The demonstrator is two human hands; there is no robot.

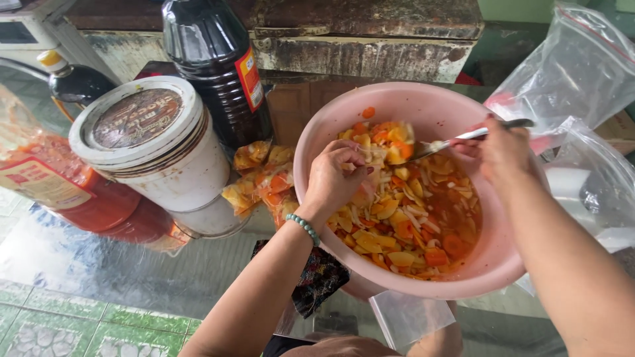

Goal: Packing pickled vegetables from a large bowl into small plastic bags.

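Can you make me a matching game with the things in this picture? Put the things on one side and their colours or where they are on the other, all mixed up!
Things:
1. bowl
2. spoon
3. bracelet
4. tub

Colours and places:
A. white, with a round lid, left of the bowl
B. pale green beads, on the left wrist
C. pink, full of cut vegetables
D. shiny metal, held in the right hand

Pairs: 1-C, 2-D, 3-B, 4-A
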